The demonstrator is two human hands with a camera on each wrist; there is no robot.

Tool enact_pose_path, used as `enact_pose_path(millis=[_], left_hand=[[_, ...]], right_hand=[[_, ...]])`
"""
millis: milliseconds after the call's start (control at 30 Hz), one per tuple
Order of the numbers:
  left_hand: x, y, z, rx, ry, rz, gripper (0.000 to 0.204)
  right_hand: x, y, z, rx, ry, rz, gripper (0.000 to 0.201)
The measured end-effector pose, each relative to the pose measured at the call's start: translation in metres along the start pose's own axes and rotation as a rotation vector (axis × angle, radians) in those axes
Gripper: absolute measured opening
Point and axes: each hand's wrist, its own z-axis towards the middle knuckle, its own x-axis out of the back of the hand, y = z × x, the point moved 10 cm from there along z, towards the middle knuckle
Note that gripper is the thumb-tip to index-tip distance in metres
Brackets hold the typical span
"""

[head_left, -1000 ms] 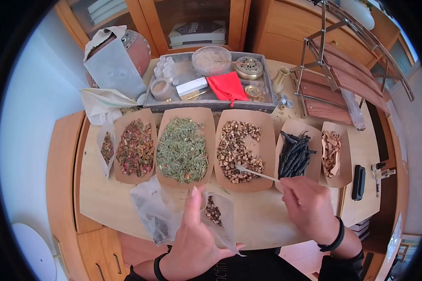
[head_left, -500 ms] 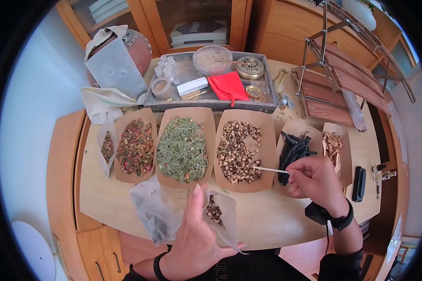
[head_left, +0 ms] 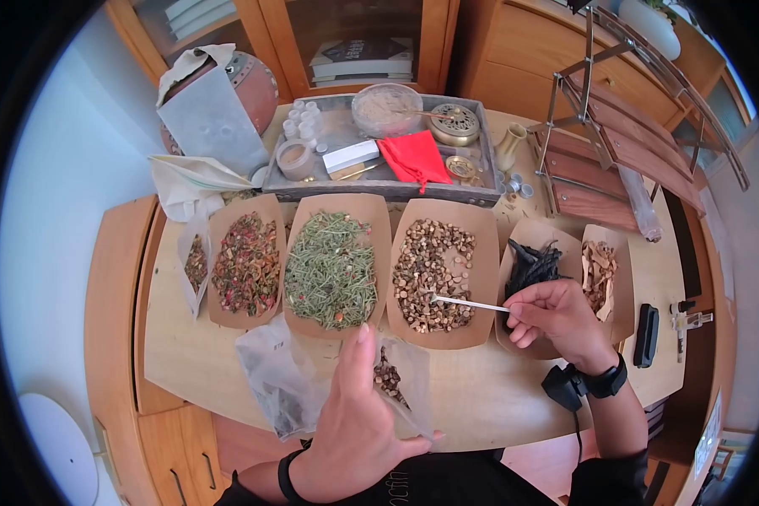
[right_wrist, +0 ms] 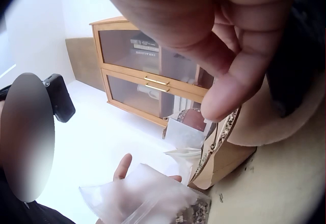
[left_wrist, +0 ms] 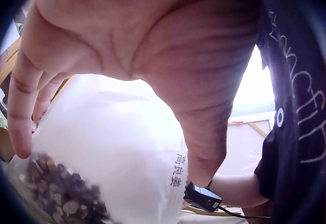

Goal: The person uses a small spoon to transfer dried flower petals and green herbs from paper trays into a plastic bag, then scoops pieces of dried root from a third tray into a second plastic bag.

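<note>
My left hand (head_left: 354, 413) holds a translucent plastic bag (head_left: 415, 390), thumb at one edge and fingers at the other. Brown chips (left_wrist: 61, 198) lie in one end of this bag, and dark printed characters show on its side in the left wrist view. Over the right half of the table, my right hand (head_left: 561, 319) pinches the end of a thin, pale small spoon (head_left: 472, 303). Its head sits among cut brown pieces (head_left: 430, 261) in a brown paper tray (head_left: 483, 270). In the right wrist view, thumb and fingers meet, while the spoon is mostly hidden.
Paper trays hold a reddish mix (head_left: 246, 270), green needles (head_left: 333, 270), black pods (head_left: 534, 263) and pale shavings (head_left: 599, 274). Another clear bag (head_left: 274, 379) lies left of my left hand. Behind stand a grey tray (head_left: 379, 192) and a folding wooden rack (head_left: 603, 139).
My right hand has risen and turned, with the spoon still pinched. The spoon's head shifted right through the brown pieces, then back left. My left hand and its bag stayed nearly in place.
</note>
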Motion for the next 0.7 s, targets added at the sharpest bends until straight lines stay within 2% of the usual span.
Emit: enact_pose_path(millis=[67,200,267,367,467,567,600,667,700], left_hand=[[-0.001,0.001,0.003,0.011,-0.017,0.119,0.141],[-0.007,-0.001,0.008,0.023,-0.048,0.142,0.143],[-0.003,-0.001,0.009,0.028,0.008,0.015,0.124],[-0.002,0.002,0.007,-0.035,0.059,-0.01,0.127],[-0.003,0.001,0.007,-0.022,0.046,0.004,0.129],[-0.003,0.0,0.006,-0.018,0.053,0.015,0.128],[-0.003,0.001,0.006,-0.018,0.052,0.014,0.128],[-0.003,-0.003,0.005,0.035,0.039,0.002,0.127],[-0.002,-0.002,0.004,0.034,0.038,0.003,0.127]], right_hand=[[0.002,-0.003,-0.004,-0.002,0.013,0.027,0.015],[0.003,-0.023,-0.02,0.019,0.038,0.031,0.014],[0.003,-0.039,-0.034,0.016,0.065,-0.028,0.013],[-0.004,-0.061,-0.057,0.048,0.054,-0.049,0.012],[-0.019,-0.073,-0.078,0.074,0.03,-0.043,0.01],[-0.035,-0.085,-0.094,0.249,0.018,-0.333,0.009],[-0.034,-0.085,-0.094,0.249,0.019,-0.333,0.009],[-0.018,-0.103,-0.099,0.37,0.246,-0.512,0.01],[-0.008,-0.098,-0.089,0.374,0.285,-0.414,0.01]])
